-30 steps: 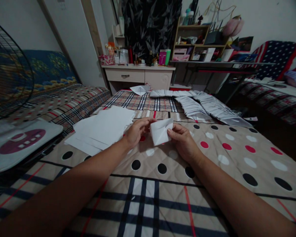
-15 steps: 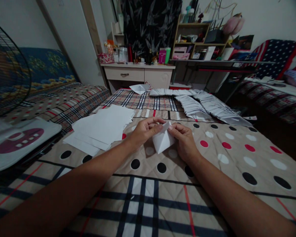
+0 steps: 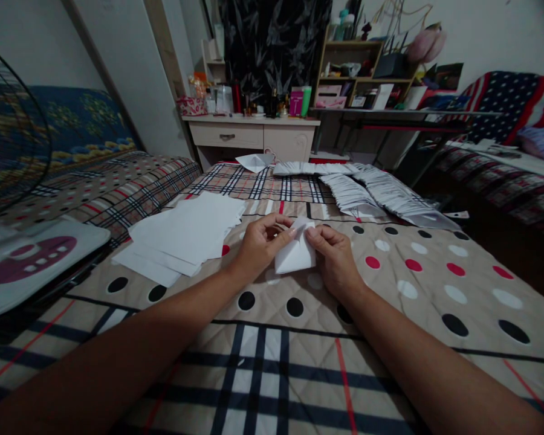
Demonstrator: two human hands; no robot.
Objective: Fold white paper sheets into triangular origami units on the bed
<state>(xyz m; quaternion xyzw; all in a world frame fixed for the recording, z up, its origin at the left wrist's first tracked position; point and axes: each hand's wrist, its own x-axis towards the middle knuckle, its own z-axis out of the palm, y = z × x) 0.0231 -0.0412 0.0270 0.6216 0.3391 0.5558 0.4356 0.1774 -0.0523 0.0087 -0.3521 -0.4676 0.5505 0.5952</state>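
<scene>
A small folded piece of white paper [image 3: 296, 256] is held between both hands, just above the dotted bedspread. My left hand [image 3: 265, 243] pinches its upper left side between thumb and fingers. On the upper right edge, my right hand [image 3: 333, 251] grips it the same way, thumb on top. The paper's near edge is broad and flat, and its upper part narrows between the thumbs. To the left lies a loose pile of white paper sheets [image 3: 190, 232], unevenly stacked.
Long rows of folded white papers [image 3: 394, 196] lie at the far right of the bed, with one folded paper [image 3: 255, 162] at the far edge. A white board with a purple print [image 3: 31, 260] and a fan [image 3: 13, 133] stand at left. Behind is a dresser [image 3: 249, 134].
The folded paper has changed shape: its pointed lower end now shows as a flat, straight edge. Both hands keep their pinch in nearly the same place.
</scene>
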